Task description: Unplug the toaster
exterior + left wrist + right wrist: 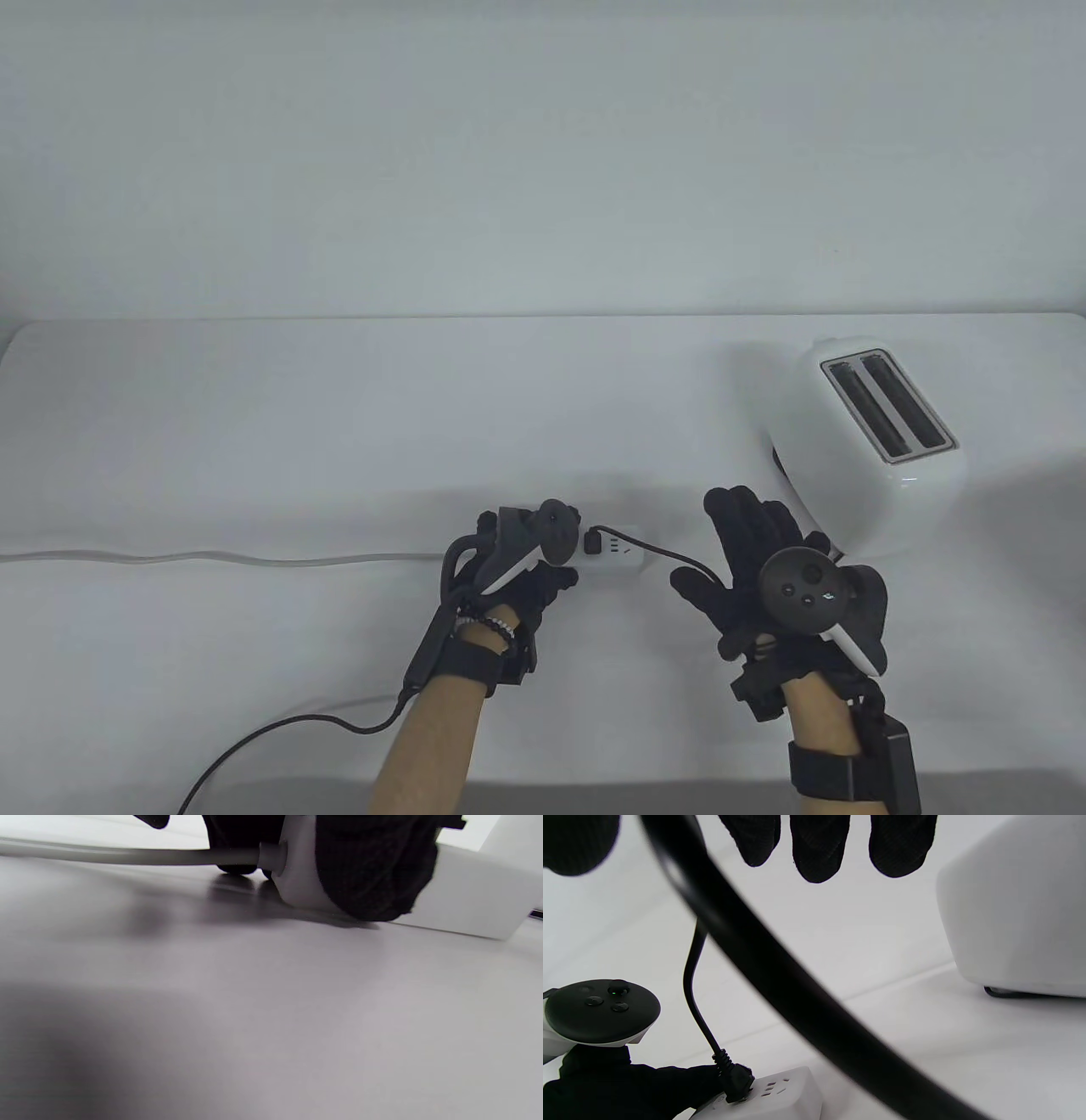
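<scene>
A white toaster stands at the right of the table. Its black cord runs left to a black plug that sits in a white power strip. My left hand grips the strip's left end; the left wrist view shows my gloved fingers on the strip. My right hand is open with fingers spread, above the cord and left of the toaster, holding nothing. The right wrist view shows the plug in the strip, the cord and the toaster.
The strip's pale cable runs left across the table to its edge. A black glove cable trails off the front edge at the lower left. A plain wall rises behind the table's far edge.
</scene>
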### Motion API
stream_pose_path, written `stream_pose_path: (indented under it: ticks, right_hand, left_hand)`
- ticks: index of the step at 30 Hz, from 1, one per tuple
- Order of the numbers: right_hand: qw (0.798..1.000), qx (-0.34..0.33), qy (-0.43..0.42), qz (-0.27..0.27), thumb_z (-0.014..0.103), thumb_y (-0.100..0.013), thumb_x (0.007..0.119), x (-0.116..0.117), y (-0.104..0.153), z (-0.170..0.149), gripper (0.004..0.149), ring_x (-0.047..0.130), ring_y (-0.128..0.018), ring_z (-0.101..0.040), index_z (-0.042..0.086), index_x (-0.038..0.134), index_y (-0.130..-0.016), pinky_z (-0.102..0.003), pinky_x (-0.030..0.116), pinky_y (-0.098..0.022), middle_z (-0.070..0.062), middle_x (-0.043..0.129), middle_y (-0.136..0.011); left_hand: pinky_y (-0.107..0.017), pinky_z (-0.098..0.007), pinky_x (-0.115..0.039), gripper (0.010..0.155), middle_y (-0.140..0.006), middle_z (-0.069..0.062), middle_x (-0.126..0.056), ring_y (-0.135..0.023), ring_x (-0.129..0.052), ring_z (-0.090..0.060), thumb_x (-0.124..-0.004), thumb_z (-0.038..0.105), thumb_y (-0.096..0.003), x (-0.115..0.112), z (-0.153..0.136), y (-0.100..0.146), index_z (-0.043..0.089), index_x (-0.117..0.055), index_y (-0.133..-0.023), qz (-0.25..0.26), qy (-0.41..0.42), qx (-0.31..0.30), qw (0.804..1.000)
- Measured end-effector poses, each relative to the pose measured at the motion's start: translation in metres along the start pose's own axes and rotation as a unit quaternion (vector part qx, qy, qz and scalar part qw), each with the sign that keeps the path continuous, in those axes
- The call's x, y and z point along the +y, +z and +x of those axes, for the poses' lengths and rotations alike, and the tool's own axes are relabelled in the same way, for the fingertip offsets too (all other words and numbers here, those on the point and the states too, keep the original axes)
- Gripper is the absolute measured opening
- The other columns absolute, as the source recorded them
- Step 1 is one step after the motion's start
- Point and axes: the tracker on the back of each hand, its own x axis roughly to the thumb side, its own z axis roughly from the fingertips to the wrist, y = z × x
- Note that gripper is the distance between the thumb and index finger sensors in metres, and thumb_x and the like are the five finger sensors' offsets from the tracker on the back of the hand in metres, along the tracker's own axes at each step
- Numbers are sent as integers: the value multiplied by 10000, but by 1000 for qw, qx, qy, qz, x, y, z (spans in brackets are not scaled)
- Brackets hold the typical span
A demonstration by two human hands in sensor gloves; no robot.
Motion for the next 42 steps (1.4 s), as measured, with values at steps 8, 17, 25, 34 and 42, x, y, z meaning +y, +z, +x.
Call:
stream_pose_path:
  ticks: [8, 17, 25, 34, 42]
  right_hand:
    - [978, -79, 192, -24, 587, -340, 843, -4, -24, 70, 756, 814, -866, -381, 221, 694, -984, -666, 619, -610, -74, 786, -1010]
    - [921, -89, 369, 86, 464, -338, 887, 41, -70, 112, 614, 919, -731, -261, 265, 769, -908, -545, 715, -570, -11, 893, -895]
    - [916, -81, 391, 39, 376, -351, 868, 51, -80, 119, 424, 966, -553, -177, 268, 908, -759, -507, 754, -524, 27, 1016, -639]
    - [935, -45, 348, -44, 362, -362, 828, 8, -72, 107, 421, 953, -557, -172, 258, 899, -764, -515, 742, -536, 27, 1004, -631]
    - [979, 53, 181, -73, 365, -379, 807, -35, -27, 30, 420, 956, -559, -167, 251, 878, -777, -507, 744, -536, 32, 998, -638]
  left_hand:
    - [-909, -618, -316, 814, -1245, 173, -511, -1207, -438, -235, -789, 504, -443, -1, -1, -1, 539, -369, -1139, -14, 11, 2, 1000]
    - [-910, -618, -306, 818, -1244, 171, -495, -1205, -425, -237, -781, 509, -444, -2, -1, 0, 544, -351, -1140, -16, 13, 2, 1000]
    - [-911, -616, -305, 816, -1243, 171, -499, -1204, -427, -236, -784, 509, -444, -2, -1, -1, 545, -357, -1139, -15, 15, 2, 1000]
    - [-910, -617, -305, 820, -1242, 174, -492, -1205, -425, -232, -786, 509, -444, -3, -2, 0, 551, -349, -1137, -15, 18, 4, 1000]
    - [-911, -615, -308, 819, -1242, 176, -492, -1205, -426, -234, -788, 510, -445, -3, -2, -1, 552, -351, -1136, -15, 16, 4, 1000]
